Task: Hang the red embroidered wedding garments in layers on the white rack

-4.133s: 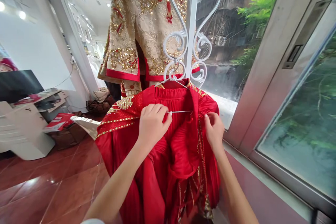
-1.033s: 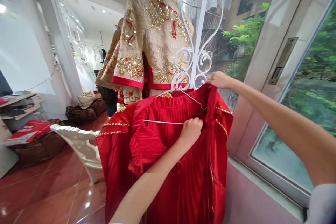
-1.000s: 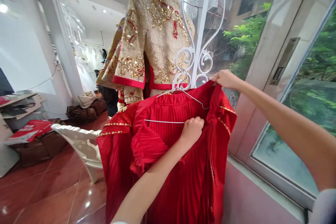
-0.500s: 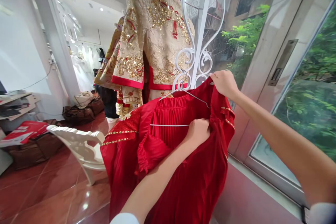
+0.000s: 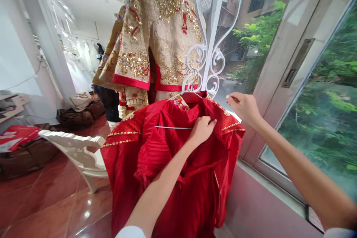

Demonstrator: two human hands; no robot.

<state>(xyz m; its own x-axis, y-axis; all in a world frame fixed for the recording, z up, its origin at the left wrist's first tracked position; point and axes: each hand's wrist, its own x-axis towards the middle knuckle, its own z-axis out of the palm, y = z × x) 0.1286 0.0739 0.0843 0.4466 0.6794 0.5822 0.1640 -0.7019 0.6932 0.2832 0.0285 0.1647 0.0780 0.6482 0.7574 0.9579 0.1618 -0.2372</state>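
Observation:
A red jacket [image 5: 117, 163] with gold-beaded shoulders hangs on a white wire hanger [image 5: 173, 127]. My left hand [image 5: 203, 131] reaches inside its neck opening and is closed on the hanger's bottom bar; part of the grip is hidden. Pleated red cloth [image 5: 156, 148] bunches beside my left forearm. My right hand [image 5: 245, 108] is in the air just right of the jacket's right shoulder. Its fingers are loosely bent and apart, with nothing visible in them. The hanger's top is at a white scrolled metal rack [image 5: 205, 63].
A cream jacket with gold sequins [image 5: 164, 41] hangs behind. At left are a white chair [image 5: 72, 141] and brown bags [image 5: 75, 118] on a red tiled floor [image 5: 55, 208]. A framed window [image 5: 320, 119] is close on the right.
My right hand has let go of the red jacket's shoulder and moved slightly right and down. That shoulder now lies spread out over the hanger. My left hand keeps its hold.

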